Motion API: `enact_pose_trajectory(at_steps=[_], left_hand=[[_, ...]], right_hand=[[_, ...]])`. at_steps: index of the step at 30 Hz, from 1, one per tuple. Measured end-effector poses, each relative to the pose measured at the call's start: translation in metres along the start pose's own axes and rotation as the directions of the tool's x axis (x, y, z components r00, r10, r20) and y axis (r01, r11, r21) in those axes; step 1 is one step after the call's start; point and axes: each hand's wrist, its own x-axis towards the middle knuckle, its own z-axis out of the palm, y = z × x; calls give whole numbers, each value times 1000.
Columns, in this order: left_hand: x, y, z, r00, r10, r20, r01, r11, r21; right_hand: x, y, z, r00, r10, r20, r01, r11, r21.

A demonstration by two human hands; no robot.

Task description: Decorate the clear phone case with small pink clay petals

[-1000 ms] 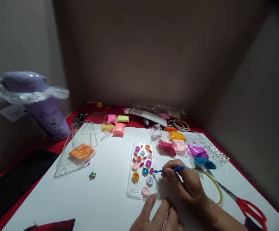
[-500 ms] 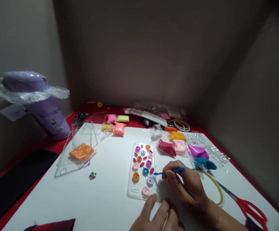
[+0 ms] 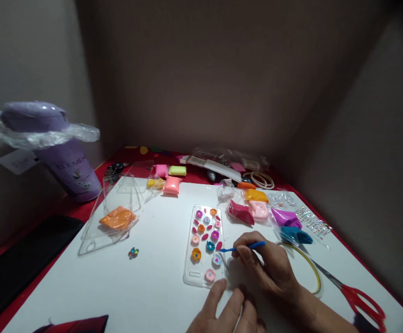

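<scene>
A clear phone case [image 3: 189, 259] lies on the white sheet [image 3: 145, 282], dotted with small clay flowers and red petals. My right hand [image 3: 269, 270] is closed around a thin blue tool [image 3: 243, 248], whose tip points left at the case's right edge near a red petal. My left hand [image 3: 225, 310] rests at the bottom edge, fingers stretched out flat, one fingertip touching the case's near right corner.
Bagged clay lumps in red [image 3: 241, 212], pink, orange, magenta and blue [image 3: 296, 236] lie right of the case. Red-handled scissors [image 3: 359, 298] and a yellow ring [image 3: 308, 268] sit at the right. Another clear case with orange clay [image 3: 117, 218] lies left, a purple wrapped tumbler [image 3: 60, 152] beyond.
The blue tool's tip has crept slightly left toward the case. My left hand has stayed put.
</scene>
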Motion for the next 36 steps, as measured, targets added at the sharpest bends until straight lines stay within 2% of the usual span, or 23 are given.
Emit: enact_pose_trajectory(at_steps=[11, 18, 30, 36], left_hand=[[-2, 1, 0, 1000, 3, 23, -2, 1000, -8], [-1, 2, 1, 1000, -4, 11, 4, 1000, 2], [2, -2, -2, 994, 81, -76, -80, 997, 16], [1, 1, -9, 989, 145, -34, -146, 989, -4]], right_hand=[[0, -1, -1, 999, 36, 9, -36, 999, 29], [-4, -7, -3, 977, 164, -139, -152, 984, 88], [0, -1, -2, 963, 140, -229, -122, 988, 90], [-2, 0, -5, 973, 91, -214, -79, 995, 67]])
